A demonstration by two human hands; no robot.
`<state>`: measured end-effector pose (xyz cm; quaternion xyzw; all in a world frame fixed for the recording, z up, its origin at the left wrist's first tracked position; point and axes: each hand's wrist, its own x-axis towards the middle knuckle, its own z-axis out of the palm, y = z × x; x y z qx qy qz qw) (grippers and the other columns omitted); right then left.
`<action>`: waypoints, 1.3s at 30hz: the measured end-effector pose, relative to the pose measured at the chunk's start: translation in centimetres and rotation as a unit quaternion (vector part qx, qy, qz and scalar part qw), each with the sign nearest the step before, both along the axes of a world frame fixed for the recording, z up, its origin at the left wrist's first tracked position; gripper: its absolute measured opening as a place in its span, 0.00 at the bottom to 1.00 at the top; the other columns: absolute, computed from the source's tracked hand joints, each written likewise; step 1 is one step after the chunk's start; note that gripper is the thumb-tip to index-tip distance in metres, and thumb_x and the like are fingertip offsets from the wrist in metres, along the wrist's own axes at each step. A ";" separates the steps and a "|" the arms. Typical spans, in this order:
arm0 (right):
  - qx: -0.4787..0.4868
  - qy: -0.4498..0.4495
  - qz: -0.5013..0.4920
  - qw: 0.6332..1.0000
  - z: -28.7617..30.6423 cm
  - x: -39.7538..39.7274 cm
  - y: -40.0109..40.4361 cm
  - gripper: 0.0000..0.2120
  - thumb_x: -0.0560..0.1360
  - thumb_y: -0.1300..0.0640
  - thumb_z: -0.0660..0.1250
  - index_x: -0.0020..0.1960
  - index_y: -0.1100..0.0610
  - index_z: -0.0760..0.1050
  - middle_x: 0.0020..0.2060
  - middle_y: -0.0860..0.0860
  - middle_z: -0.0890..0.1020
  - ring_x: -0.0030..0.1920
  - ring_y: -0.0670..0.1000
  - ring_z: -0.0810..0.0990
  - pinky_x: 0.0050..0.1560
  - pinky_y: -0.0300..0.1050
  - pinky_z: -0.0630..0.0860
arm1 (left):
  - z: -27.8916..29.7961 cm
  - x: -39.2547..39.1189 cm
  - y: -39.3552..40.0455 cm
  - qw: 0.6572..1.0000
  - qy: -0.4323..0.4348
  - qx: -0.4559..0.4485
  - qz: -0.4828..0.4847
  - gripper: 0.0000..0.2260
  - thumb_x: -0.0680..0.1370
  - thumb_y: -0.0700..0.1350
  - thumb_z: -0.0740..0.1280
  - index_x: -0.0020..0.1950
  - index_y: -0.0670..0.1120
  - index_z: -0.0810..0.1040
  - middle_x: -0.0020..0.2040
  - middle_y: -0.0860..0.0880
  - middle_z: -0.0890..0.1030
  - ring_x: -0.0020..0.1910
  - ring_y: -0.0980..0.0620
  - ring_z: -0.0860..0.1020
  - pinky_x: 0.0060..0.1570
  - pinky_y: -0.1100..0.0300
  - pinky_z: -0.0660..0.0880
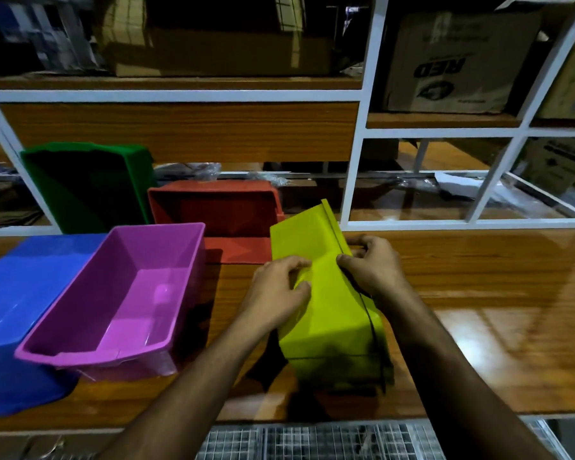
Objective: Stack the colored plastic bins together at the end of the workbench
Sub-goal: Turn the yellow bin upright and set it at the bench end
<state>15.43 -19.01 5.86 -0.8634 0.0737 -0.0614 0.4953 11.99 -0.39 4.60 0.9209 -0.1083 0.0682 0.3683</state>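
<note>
A wooden surface (478,287) lies bare to the right of the yellow bin (329,313), with open room there for a hand. To the left the way is crowded: a pink bin (120,303) stands just beside, a blue bin (24,293) touches its far left side, a red bin (219,214) lies on its side behind, and a green bin (90,184) leans at the back left. A white shelf frame (356,161) closes off the rear edge. Both hands (279,290) (372,267) grip the yellow bin.

Five bins (326,293) on workbench (462,293); four left, one centre; shelving (356,161) behind.
</note>
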 end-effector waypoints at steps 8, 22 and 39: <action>-0.119 0.036 0.102 0.987 -0.4 0.9 -0.9 0.16 0.78 0.48 0.65 0.59 0.55 0.81 0.53 0.53 0.85 0.54 0.55 0.83 0.52 0.47 0.75 | 0.0 1.0 3.9 0.975 0.180 -0.079 0.104 0.29 0.76 0.69 0.53 0.69 0.53 0.73 0.68 0.46 0.76 0.67 0.43 0.73 0.67 0.51 0.67; 0.033 0.205 0.105 0.973 -6.1 1.6 -1.8 0.10 0.82 0.61 0.57 0.43 0.57 0.71 0.26 0.53 0.67 0.18 0.46 0.64 0.21 0.33 0.60 | -4.8 1.1 9.2 0.904 0.305 -0.265 0.138 0.12 0.77 0.35 0.61 0.58 0.44 0.79 0.45 0.43 0.83 0.41 0.46 0.78 0.43 0.57 0.71; 0.303 0.194 -0.078 0.930 -6.6 -10.5 -12.4 0.11 0.79 0.60 0.58 0.53 0.51 0.79 0.40 0.47 0.82 0.39 0.47 0.77 0.39 0.41 0.72 | -5.2 3.8 0.7 0.852 0.405 -0.315 -0.109 0.18 0.76 0.36 0.58 0.62 0.50 0.76 0.38 0.49 0.76 0.32 0.54 0.71 0.28 0.62 0.75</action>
